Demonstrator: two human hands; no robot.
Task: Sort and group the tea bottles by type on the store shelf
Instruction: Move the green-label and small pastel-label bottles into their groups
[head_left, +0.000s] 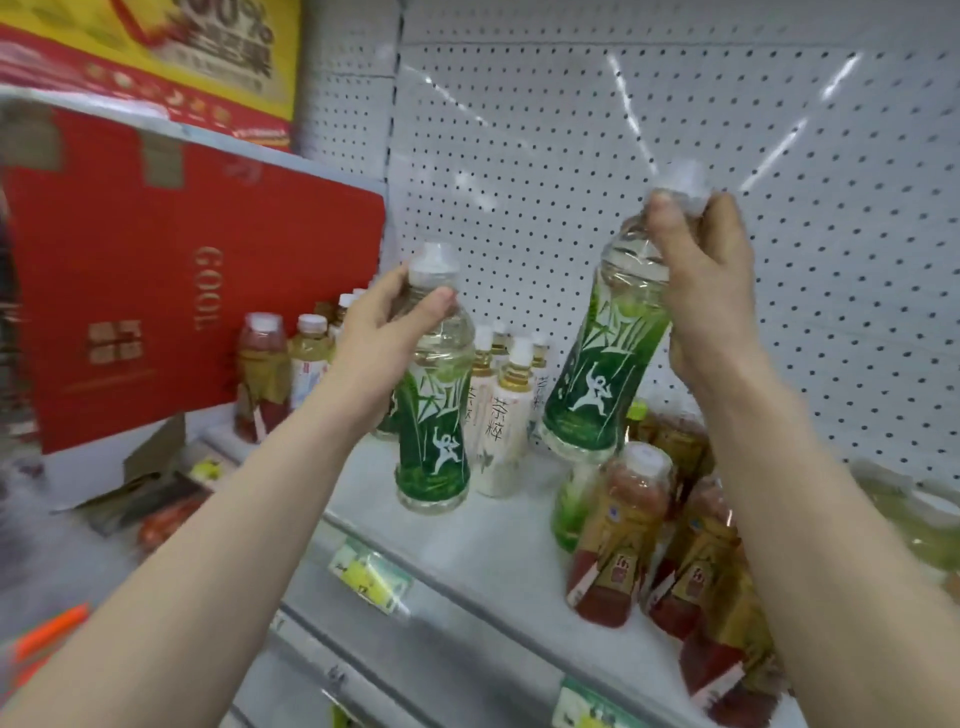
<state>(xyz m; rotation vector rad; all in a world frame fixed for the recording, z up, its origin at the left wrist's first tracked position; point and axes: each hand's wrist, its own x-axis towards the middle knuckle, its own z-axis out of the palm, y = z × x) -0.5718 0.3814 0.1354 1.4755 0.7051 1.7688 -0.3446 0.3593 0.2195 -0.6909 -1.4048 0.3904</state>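
While the left hand (384, 332) wraps its fingers and thumb round the neck of one green-label bottle (434, 441), the right hand (711, 275) grasps the neck of a second green-label bottle (608, 374) just under its clear cap. The first bottle is upright near the middle of the shelf (467, 545), with its base at the shelf surface; whether it actually touches cannot be told. The second bottle is held higher and tilted, its cap leaning right towards the pegboard back wall (623, 130) and its base hanging over the bottles at the shelf's right side.

Just behind and between the two held bottles stands a tight cluster of white-label bottles (506, 431) with gold collars. Towards the right front edge of the shelf, several red-and-gold bottles (618, 530) are crowded together, some of them leaning. A green-tinted bottle (569, 504) shows partly behind them. At the far left end of the shelf a single red tea bottle (262, 374) stands beside a pale yellow bottle (309, 358), with more caps in a row behind them. A large red carton (156, 291) stands to their left. A yellow price tag (371, 574) sits on the shelf's front edge.
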